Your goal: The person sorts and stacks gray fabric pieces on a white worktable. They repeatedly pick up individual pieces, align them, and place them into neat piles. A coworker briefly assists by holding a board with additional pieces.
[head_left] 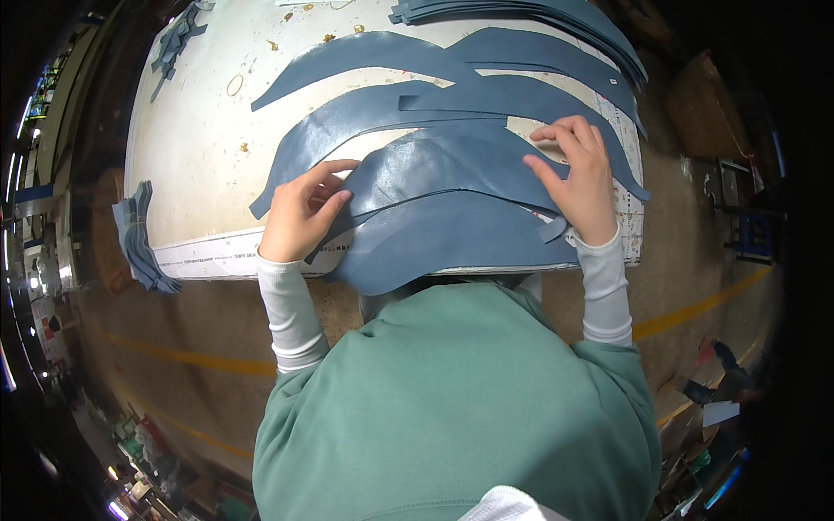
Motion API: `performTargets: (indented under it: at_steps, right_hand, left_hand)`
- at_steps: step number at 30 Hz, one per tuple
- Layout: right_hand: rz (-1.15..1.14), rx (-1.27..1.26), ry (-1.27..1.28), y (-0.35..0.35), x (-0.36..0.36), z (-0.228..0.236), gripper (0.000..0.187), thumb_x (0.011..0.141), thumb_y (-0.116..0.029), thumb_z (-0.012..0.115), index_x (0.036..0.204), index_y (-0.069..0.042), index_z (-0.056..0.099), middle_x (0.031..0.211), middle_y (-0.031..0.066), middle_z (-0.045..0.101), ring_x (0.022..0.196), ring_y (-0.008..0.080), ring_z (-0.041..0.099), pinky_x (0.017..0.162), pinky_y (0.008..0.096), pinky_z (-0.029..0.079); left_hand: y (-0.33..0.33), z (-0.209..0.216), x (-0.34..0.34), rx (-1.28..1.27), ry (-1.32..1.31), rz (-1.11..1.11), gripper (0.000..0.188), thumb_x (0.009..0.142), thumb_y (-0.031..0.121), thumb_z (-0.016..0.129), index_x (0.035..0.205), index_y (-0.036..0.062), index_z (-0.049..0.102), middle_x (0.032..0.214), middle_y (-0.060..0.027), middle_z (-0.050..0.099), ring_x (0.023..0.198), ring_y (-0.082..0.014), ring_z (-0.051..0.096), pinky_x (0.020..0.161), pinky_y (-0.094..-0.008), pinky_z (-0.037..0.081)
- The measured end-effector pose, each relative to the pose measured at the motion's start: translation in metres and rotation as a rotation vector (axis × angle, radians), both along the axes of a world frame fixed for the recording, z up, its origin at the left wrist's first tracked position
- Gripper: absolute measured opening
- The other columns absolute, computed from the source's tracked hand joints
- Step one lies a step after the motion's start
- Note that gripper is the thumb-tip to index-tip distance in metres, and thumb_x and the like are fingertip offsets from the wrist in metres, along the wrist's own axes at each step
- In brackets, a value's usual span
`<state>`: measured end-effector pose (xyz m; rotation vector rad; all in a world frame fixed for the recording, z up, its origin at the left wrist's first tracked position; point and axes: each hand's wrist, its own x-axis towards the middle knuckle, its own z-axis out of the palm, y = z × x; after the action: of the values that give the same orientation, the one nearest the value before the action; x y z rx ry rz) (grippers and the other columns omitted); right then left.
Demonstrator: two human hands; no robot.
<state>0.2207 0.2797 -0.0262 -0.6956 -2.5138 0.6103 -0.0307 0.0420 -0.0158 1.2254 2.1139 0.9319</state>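
Observation:
A curved, glossy blue leather-like panel (434, 169) lies bowed in front of me. At its left end my left hand (306, 211) has curled fingers and a thumb closed about the edge; part of this grip is hidden. Over the right end, my right hand (580, 174) has its thumb near the panel's surface and its fingers spread apart beyond the far edge. Beneath and nearer to me, another blue panel (452, 234) overhangs the table's front edge. A small blue flap (552, 230) sticks up close to my right wrist.
Several similar curved panels, such as a far-left one (365, 54), overlap across the white table (200, 156). A stack of blue pieces (530, 10) lies at the far right. Bundled blue strips (139, 239) hang over the left edge; more strips (178, 43) lie behind. A brown box (708, 104) stands right.

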Motion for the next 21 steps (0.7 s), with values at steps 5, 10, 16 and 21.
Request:
performTargets:
  at_steps: [5,10,16,21]
  right_hand:
    - [0.074,-0.165,-0.122,-0.011,0.003,0.006,0.030,0.068,-0.018,0.080,0.084,-0.006,0.058,0.085,0.0064,0.056,0.082,0.0217,0.056,0.075,0.0345,0.046]
    - [0.053,-0.382,-0.060,-0.003,-0.005,0.005,0.026,0.075,-0.014,0.076,0.093,-0.004,0.060,0.091,0.0074,0.060,0.078,0.0206,0.057,0.072,0.0309,0.046]
    - [0.121,-0.075,-0.029,0.008,-0.016,-0.005,0.036,0.077,-0.015,0.073,0.110,-0.005,0.062,0.098,0.0081,0.059,0.090,0.0226,0.059,0.081,0.0315,0.047]
    - [0.121,0.077,0.041,-0.013,0.001,0.004,0.033,0.076,-0.014,0.073,0.105,-0.005,0.062,0.092,0.0079,0.056,0.082,0.0215,0.055,0.075,0.0309,0.046]
  left_hand:
    - [-0.003,-0.002,-0.007,-0.042,-0.070,-0.003,0.033,0.084,0.002,0.066,0.116,0.0108,0.064,0.086,-0.0075,0.069,0.075,-0.0139,0.066,0.072,-0.0262,0.053]
    - [0.001,0.004,-0.013,-0.062,0.001,-0.008,0.032,0.085,0.001,0.064,0.115,0.0105,0.063,0.085,-0.0061,0.068,0.075,-0.0127,0.065,0.071,-0.0257,0.052]
    - [0.001,0.004,0.002,0.020,0.369,-0.140,0.039,0.077,0.008,0.070,0.114,0.0067,0.059,0.099,-0.0127,0.057,0.095,-0.0318,0.057,0.081,-0.0389,0.047]
    - [-0.012,0.005,0.025,0.060,0.502,-0.044,0.044,0.075,0.010,0.072,0.115,0.0055,0.056,0.103,-0.0135,0.056,0.094,-0.0311,0.057,0.080,-0.0388,0.047]
